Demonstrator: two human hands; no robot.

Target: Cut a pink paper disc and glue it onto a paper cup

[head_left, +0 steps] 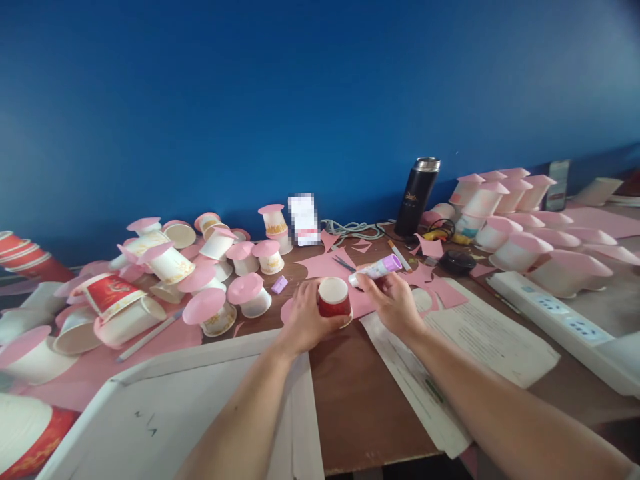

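A red paper cup (335, 307) stands upside down on the table, its pale base facing up. My left hand (306, 319) is wrapped around the cup's left side, thumb across the front. Just to the right, my right hand (395, 301) grips a white and purple glue stick (376, 269), its white end pointing left toward the cup. Scissors (345, 264) lie behind the cup, partly hidden by the glue stick. A small purple cap-like piece (280, 285) rests left of my left hand. Pink paper scraps (320, 263) spread behind both hands.
Many paper cups topped with pink paper (249, 293) crowd the left, and more cups (520, 243) stand at right. A black flask (418, 197) stands by the blue wall. Printed sheets (493, 333), a power strip (565, 327) and a white board (200, 407) lie nearer.
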